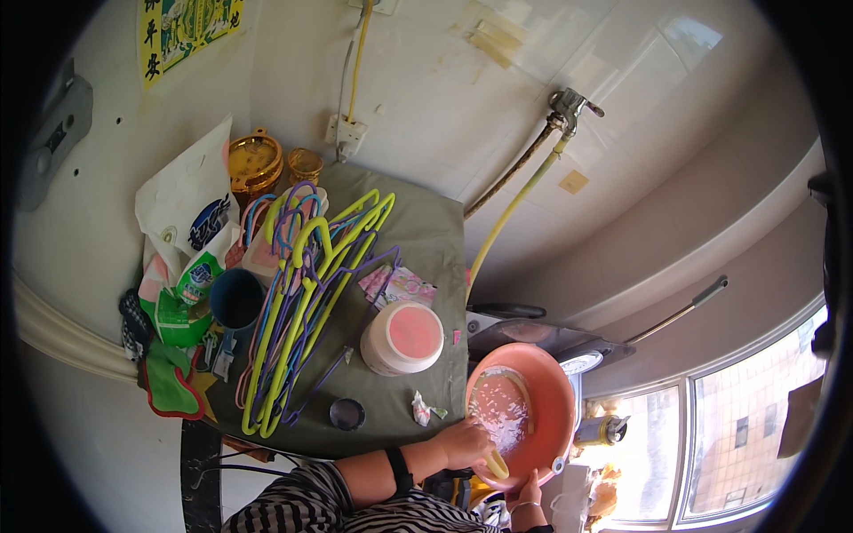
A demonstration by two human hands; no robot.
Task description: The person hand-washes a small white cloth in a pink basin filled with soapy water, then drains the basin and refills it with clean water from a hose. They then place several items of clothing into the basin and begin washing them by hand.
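Note:
My left hand reaches over the near-left rim of an orange-pink plastic basin. Its fingers are closed around a pale yellow rounded piece, which may be a hose or a handle; I cannot tell which. White foam and shallow liquid lie in the bottom of the basin, with a pale yellow curved band showing along the far side. At the near rim, my right hand grips the basin from outside, its thumb up against the wall. The fingers of that hand are hidden below.
Left of the basin, a cloth-covered table holds plastic clothes hangers, a white tub with a pink lid, a blue mug and detergent bags. A yellow hose hangs from the wall tap. Windows stand at right.

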